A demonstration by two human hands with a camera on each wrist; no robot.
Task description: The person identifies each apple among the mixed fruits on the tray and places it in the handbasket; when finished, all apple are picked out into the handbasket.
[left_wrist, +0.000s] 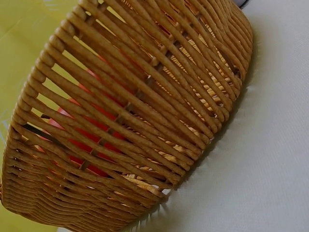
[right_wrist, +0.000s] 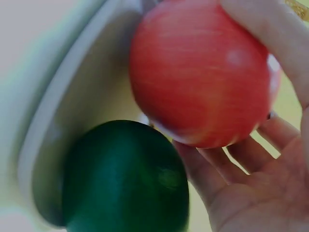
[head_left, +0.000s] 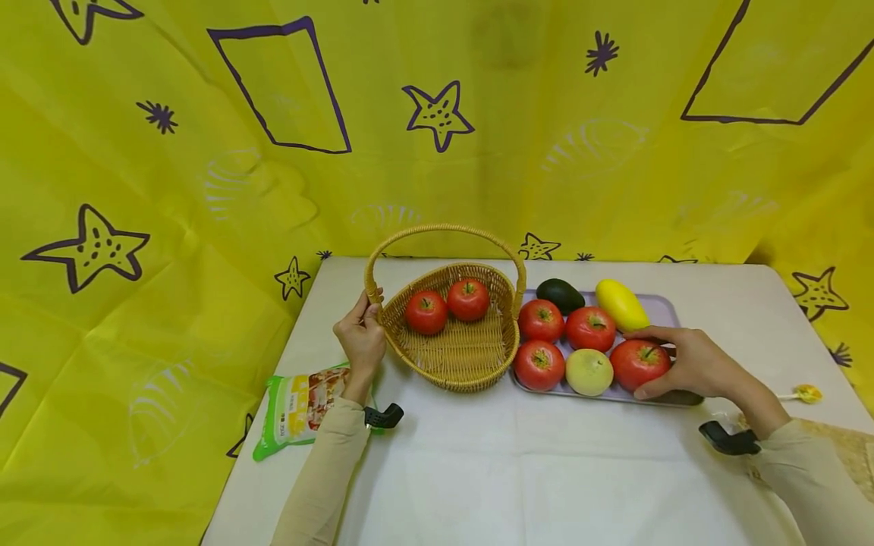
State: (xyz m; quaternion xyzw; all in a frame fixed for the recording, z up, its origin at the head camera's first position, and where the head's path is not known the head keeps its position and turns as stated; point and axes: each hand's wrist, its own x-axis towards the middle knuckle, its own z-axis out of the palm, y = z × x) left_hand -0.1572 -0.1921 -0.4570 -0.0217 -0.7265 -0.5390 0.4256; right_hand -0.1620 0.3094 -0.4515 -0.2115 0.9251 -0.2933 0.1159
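At the left side of a wicker basket (head_left: 454, 364), my left hand (head_left: 363, 341) grips the base of its arched handle (head_left: 447, 227). Inside the basket lie two red apples, a left apple (head_left: 426, 312) and a right apple (head_left: 468, 300). My right hand (head_left: 703, 364) holds another red apple (head_left: 638, 364) at the right end of a lilac tray (head_left: 665, 303), thumb on the near side and fingers on the far side. Below that apple in the right wrist view sits a smooth dark green fruit (right_wrist: 125, 179). The left wrist view shows only woven basket wall (left_wrist: 145, 106), hiding the left hand.
Also on the tray are three more red apples (head_left: 590, 329), a pale round fruit (head_left: 589, 372), a yellow mango (head_left: 621, 305) and a dark avocado (head_left: 560, 296). A green food packet (head_left: 287, 413) lies left, a lollipop (head_left: 807, 393) right. Yellow cloth (head_left: 512, 174) hangs behind the table.
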